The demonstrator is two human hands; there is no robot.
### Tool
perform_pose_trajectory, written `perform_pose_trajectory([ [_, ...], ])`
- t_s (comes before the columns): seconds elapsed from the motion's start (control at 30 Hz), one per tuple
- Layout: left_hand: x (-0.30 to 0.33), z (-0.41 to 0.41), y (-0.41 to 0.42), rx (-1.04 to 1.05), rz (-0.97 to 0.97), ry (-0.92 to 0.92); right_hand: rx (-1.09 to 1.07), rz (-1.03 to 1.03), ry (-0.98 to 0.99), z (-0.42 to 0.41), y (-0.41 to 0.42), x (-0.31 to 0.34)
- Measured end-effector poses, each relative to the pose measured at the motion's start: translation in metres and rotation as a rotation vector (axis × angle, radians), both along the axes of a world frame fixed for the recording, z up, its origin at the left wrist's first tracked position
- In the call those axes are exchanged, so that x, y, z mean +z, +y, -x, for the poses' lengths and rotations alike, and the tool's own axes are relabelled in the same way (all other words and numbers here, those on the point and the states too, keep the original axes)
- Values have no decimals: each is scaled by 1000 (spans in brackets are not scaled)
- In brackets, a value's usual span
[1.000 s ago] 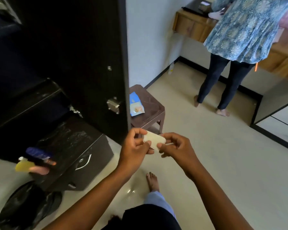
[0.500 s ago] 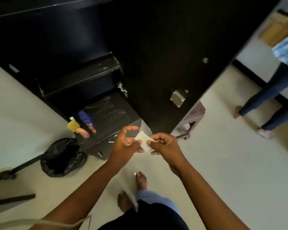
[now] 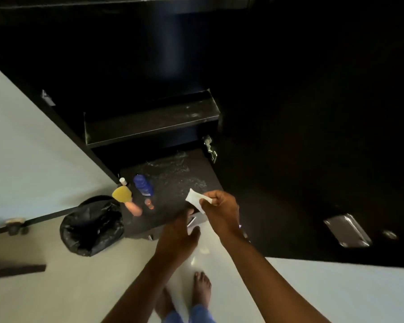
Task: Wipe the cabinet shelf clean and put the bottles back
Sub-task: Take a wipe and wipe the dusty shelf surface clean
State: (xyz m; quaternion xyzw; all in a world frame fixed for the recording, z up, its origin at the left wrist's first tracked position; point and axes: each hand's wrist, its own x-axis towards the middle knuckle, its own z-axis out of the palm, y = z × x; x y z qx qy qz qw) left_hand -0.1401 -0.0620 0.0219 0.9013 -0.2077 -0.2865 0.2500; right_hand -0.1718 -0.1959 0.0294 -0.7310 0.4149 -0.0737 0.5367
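Note:
My right hand [image 3: 220, 209] pinches a small white wipe [image 3: 194, 199] above the front of a dark box top [image 3: 184, 180] smeared with pale streaks. My left hand [image 3: 176, 237] hangs just below it, fingers loose, holding nothing. On the box's left part stand a blue bottle [image 3: 143, 184], a yellow-capped bottle [image 3: 123, 194], a small white-capped bottle [image 3: 123, 181], a peach bottle [image 3: 134, 208] and a tiny orange one [image 3: 149, 203]. Above the box, the dark cabinet shelf [image 3: 149, 120] is bare and dusty.
A black bin bag [image 3: 91, 226] sits on the pale floor left of the box. The open cabinet door [image 3: 312, 159] with a metal latch plate [image 3: 346, 230] fills the right side. My bare feet [image 3: 202, 287] stand below. A dark bar [image 3: 14, 271] lies far left.
My left hand has let go of the wipe and dropped lower; my right hand alone holds it. The view swung left and down toward the cabinet; the other person is out of sight.

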Motion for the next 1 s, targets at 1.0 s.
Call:
perform_pose_trajectory([
  [1.0,-150,-73,-22,-56,-106,-437,642,871,-146,-165,-63,-154],
])
